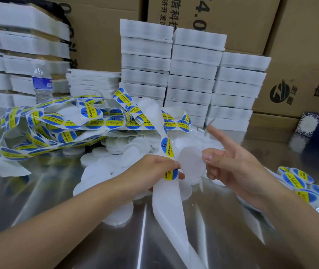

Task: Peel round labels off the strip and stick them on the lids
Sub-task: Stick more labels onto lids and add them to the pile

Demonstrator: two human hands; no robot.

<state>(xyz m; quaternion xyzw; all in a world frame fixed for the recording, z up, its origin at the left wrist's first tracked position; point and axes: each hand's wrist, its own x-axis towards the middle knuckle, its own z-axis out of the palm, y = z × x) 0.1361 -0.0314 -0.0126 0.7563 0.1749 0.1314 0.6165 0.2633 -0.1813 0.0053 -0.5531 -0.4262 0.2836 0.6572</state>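
Nearest the camera, bare white backing paper trails down over the shiny steel tabletop. Just above it, the left hand comes in from the lower left, knuckles up, its fingers closed on the long paper strip of round blue-and-yellow labels, with one round label sitting at its fingertips. Just beside that label, to the right, the right hand pinches a translucent white round plastic lid between thumb and lower fingers, the index finger pointing up and away. The lid stands tilted on edge, close to the label, though I cannot tell whether they touch. At the far right edge lie lids already labelled. Beneath and behind the hands spreads a heap of unlabelled white lids. Farther back the strip lies in tangled loops, with a clear water bottle to the left, then stacks of white foam trays and brown cardboard boxes.
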